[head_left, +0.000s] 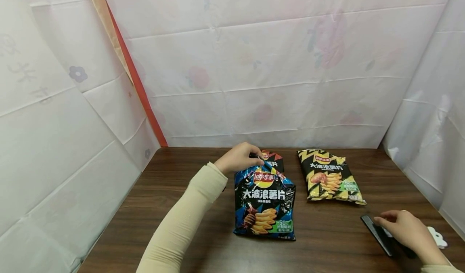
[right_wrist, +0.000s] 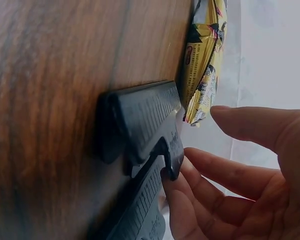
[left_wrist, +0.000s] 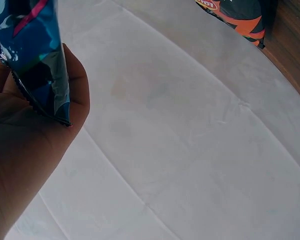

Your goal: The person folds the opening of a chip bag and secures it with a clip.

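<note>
My left hand (head_left: 252, 155) pinches the top seam of a blue chip bag (head_left: 264, 202) and holds it upright on the wooden table (head_left: 181, 192). The left wrist view shows the bag's crimped blue edge (left_wrist: 36, 55) between the thumb and fingers of my left hand (left_wrist: 50, 107). My right hand (head_left: 391, 221) lies at the front right over a long black sealing clip (head_left: 375, 232). In the right wrist view the fingertips (right_wrist: 177, 182) touch the black clip (right_wrist: 140, 127) while the thumb stays apart from it.
A black and orange chip bag (head_left: 273, 159) lies right behind the blue one, and a yellow chip bag (head_left: 329, 177) lies flat to its right. A small white flower-shaped object (head_left: 437, 236) sits by the right hand. White sheeting walls in the table on three sides.
</note>
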Action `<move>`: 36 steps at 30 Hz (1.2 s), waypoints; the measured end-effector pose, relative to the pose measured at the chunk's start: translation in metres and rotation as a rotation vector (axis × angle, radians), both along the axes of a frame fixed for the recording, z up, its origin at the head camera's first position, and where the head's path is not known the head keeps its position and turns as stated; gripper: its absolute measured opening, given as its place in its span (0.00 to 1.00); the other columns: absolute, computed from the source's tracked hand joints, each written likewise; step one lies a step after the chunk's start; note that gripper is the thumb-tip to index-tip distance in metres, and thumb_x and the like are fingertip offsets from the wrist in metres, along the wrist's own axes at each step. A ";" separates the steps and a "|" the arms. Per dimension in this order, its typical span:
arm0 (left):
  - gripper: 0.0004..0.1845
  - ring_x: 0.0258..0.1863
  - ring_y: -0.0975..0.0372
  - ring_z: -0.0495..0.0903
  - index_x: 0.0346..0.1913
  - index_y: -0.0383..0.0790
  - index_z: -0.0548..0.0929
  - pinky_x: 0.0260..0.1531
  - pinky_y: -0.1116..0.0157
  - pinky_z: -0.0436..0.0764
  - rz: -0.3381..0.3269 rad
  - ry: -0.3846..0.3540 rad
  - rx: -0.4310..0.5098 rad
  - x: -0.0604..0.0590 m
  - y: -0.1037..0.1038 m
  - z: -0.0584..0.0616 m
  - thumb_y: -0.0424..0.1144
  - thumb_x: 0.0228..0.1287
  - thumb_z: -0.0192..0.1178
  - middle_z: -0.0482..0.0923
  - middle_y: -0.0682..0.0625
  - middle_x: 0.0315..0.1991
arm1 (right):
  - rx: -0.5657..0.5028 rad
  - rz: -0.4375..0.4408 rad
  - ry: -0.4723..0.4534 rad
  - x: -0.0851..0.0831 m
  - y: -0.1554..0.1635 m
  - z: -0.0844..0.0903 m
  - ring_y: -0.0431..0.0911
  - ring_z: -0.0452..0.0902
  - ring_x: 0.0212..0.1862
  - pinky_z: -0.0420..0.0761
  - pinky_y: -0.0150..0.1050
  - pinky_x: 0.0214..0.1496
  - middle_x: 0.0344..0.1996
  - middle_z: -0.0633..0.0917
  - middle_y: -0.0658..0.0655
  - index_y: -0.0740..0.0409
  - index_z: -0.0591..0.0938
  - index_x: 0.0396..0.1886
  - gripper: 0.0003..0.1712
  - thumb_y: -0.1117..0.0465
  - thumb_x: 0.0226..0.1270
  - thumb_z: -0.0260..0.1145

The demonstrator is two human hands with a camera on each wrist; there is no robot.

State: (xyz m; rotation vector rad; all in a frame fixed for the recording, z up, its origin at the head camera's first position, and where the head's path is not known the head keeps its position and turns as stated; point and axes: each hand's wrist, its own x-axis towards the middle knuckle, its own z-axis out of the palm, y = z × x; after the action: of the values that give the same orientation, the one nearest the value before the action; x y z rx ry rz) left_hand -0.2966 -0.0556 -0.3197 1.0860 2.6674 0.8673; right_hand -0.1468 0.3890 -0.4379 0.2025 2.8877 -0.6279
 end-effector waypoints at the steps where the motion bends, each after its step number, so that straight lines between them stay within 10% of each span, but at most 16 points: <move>1: 0.07 0.16 0.65 0.61 0.42 0.45 0.88 0.25 0.69 0.65 0.001 0.000 -0.001 0.000 0.000 0.000 0.41 0.68 0.62 0.85 0.50 0.34 | 0.001 0.005 0.003 0.000 0.001 -0.001 0.65 0.81 0.43 0.78 0.55 0.39 0.43 0.84 0.73 0.76 0.81 0.49 0.35 0.43 0.70 0.60; 36: 0.07 0.15 0.65 0.59 0.43 0.43 0.88 0.23 0.69 0.64 0.000 0.022 -0.011 0.000 0.001 -0.001 0.40 0.68 0.62 0.82 0.52 0.28 | 0.019 0.044 0.060 0.000 0.007 -0.011 0.46 0.78 0.35 0.76 0.48 0.34 0.34 0.86 0.59 0.63 0.86 0.39 0.18 0.50 0.64 0.68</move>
State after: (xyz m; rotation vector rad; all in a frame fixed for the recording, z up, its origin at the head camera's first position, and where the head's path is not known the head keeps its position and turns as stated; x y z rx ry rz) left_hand -0.2963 -0.0542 -0.3210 1.0989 2.6868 0.8441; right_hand -0.1465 0.3963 -0.4492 0.1245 2.9482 -0.6095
